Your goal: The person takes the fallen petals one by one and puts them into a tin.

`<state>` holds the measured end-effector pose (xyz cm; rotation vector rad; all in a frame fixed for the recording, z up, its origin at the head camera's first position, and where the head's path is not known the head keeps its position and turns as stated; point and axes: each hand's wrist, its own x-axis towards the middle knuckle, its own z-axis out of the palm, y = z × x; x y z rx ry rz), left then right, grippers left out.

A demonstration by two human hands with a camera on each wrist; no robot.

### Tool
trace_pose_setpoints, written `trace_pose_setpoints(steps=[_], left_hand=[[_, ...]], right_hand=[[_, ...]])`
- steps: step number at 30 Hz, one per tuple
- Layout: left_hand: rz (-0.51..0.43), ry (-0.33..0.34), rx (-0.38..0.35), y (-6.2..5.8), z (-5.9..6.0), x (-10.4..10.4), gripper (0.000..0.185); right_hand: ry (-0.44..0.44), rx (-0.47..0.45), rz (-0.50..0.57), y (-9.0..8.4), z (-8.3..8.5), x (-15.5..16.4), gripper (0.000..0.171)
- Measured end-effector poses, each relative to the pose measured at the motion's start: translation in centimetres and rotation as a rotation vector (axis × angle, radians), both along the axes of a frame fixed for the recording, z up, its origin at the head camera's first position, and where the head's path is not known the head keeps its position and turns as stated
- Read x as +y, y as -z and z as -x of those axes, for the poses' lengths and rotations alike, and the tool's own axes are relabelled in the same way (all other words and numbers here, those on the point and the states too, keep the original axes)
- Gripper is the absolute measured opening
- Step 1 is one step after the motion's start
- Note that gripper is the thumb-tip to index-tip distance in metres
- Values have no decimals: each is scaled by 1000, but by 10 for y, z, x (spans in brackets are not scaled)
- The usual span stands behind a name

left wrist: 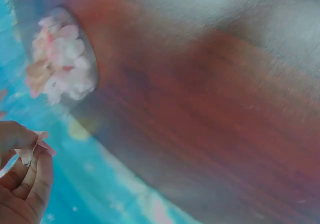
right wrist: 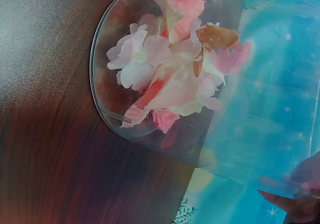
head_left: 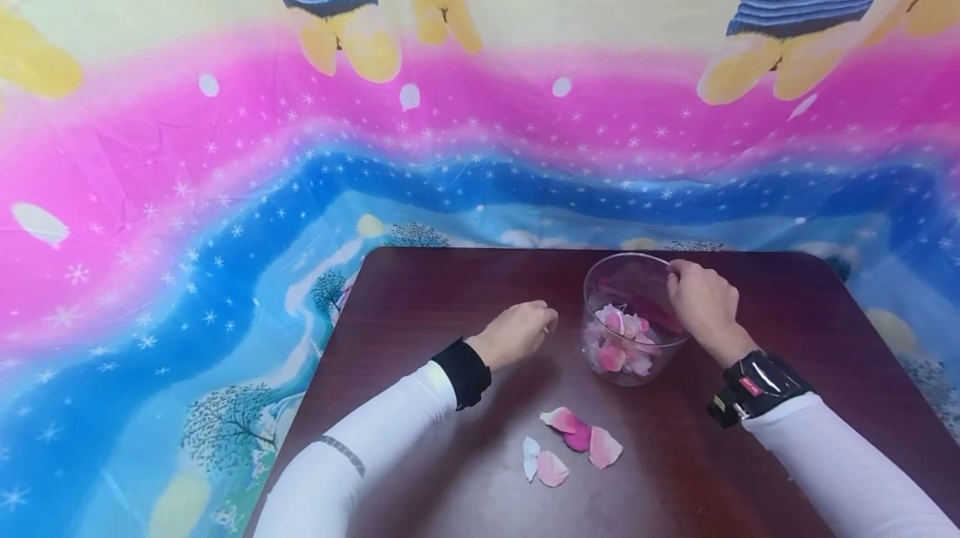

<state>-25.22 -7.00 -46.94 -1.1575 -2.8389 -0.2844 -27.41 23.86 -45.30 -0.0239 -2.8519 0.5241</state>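
A clear plastic cup (head_left: 633, 317) stands on the dark wooden table (head_left: 450, 296), holding pink and white petals (head_left: 621, 342). My right hand (head_left: 701, 301) grips its rim on the right side; in the right wrist view the cup (right wrist: 165, 84) and its petals (right wrist: 170, 79) fill the frame, with fingertips (right wrist: 295, 204) at the rim. My left hand (head_left: 517, 331) hovers just left of the cup, fingers curled. In the left wrist view its fingers (left wrist: 25, 159) pinch a small pale petal (left wrist: 35, 146). Several loose petals (head_left: 573, 442) lie on the table in front of the cup.
A bright cartoon-printed cloth (head_left: 225, 188) surrounds the table on the far side and left. The table's left edge (head_left: 315, 371) runs close to my left forearm. Bare tabletop (left wrist: 210, 109) shows in the left wrist view beside the cup (left wrist: 62, 59).
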Motion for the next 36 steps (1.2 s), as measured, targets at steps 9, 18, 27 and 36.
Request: trace_pose_setpoints(steps=[9,18,27,36], left_hand=[[-101,46,47,-25,-3,3,13],[-206,97,126,-50,-14,15,10],[-243,124,161,-70,-15,30,9],[-203,115,144,-85,-5,61,10]], right_hand=[[0,5,-1,0,-1,-1,30],[-4,9,-4,1,-1,0,30],[-4,-5,-9,0,1,-1,30],[0,-12,-12,0,1,-1,31]])
